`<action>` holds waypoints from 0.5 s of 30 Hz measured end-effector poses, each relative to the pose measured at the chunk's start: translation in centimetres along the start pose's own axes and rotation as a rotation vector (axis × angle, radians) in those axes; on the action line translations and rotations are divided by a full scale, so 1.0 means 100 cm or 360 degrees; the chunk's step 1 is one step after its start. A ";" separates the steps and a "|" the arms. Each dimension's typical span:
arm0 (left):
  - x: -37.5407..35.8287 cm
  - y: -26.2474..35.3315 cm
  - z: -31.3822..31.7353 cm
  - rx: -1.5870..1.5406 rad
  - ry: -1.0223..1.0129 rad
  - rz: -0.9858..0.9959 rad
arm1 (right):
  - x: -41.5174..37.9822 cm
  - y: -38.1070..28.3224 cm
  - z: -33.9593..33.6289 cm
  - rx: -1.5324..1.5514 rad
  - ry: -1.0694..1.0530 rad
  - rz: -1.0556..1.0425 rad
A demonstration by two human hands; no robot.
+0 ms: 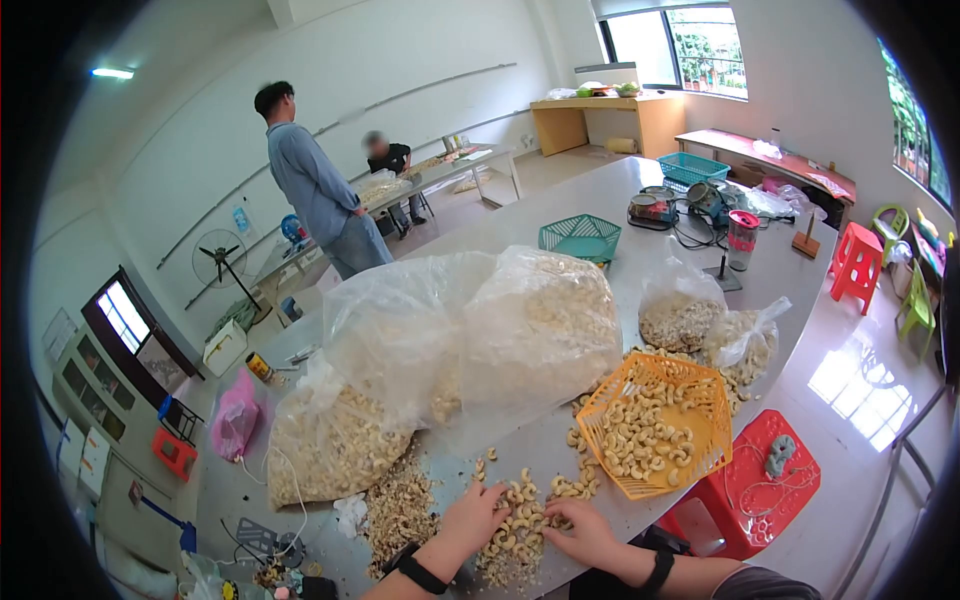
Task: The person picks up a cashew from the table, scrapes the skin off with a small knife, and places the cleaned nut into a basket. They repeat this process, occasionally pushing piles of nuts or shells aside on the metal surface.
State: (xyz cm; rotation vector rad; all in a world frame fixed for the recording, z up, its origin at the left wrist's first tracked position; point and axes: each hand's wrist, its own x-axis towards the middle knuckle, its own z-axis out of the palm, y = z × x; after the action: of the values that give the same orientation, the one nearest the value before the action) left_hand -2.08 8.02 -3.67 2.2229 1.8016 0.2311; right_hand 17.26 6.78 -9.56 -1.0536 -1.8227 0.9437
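Cashews [515, 525] lie in a loose heap on the near edge of the bench [600, 200], right under my hands, and that heap is what I am working through. My left hand [472, 515] rests on the left side of it, fingers spread and pressing lightly into the nuts, not closed on anything I can make out. My right hand [580, 530] sits at the right side, fingers curled down onto the kernels; whether they pinch one I cannot tell.

Judging by how things lie, a fair share is sorted. The orange basket [655, 425] just right of the heap holds a good layer of whole, pale kernels, though it is far from full. To the left of my left hand a spread of smaller, darker bits and broken pieces [395, 505] covers the bench, which I take to be the rejects.

What is left looks much larger. Two big clear bags [450, 340] stand just beyond the heap, bulging with nuts, and a third bag [325, 445] slumps at the left with its mouth toward the broken pieces. Two smaller bags [710, 325] sit beyond the basket. So I judge this an early-to-middle stage: one small heap nearly picked over, one basket partly filled, and most of the stock waiting in bags.

Far along the bench are a green basket [580, 237] and some gear; two other people are well apart at the far left.
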 end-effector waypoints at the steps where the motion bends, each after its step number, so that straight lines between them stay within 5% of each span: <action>1: -0.001 0.001 0.000 -0.0028 0.0008 -0.0020 | 0.000 0.000 0.000 0.0001 0.0009 -0.0003; 15: -0.009 -0.008 0.007 -0.0069 0.0053 0.0009 | -0.002 -0.001 0.000 0.0003 0.0029 -0.0007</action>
State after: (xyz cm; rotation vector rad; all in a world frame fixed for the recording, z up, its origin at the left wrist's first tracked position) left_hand -2.87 7.20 -4.55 2.2074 1.7899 0.3074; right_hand 17.33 6.59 -9.53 -1.0535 -1.8079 0.9302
